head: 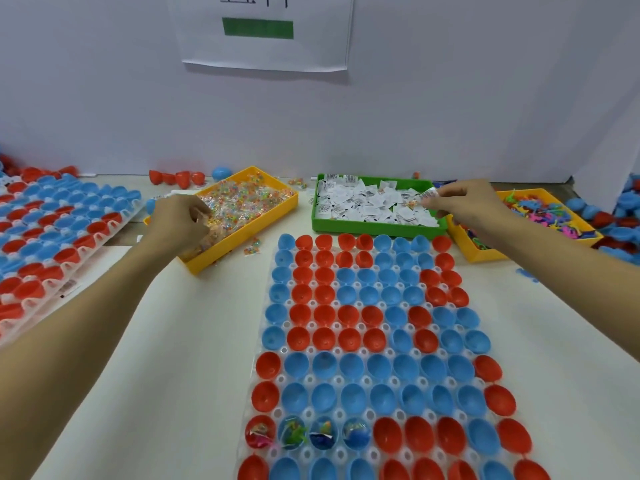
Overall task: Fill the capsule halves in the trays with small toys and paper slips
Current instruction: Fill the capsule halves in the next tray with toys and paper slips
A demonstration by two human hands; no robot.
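A clear tray of red and blue capsule halves lies in front of me. Several halves in its second-nearest row hold toys and slips. My left hand reaches into the yellow bin of small bagged beads, its fingers curled round some packets. My right hand hovers over the green bin of folded paper slips and pinches one slip between thumb and fingers.
A second yellow bin of colourful plastic toys stands at the right. More trays of capsule halves are stacked at the left. Loose capsule halves lie along the white wall and at the far right. A few bead packets lie on the table.
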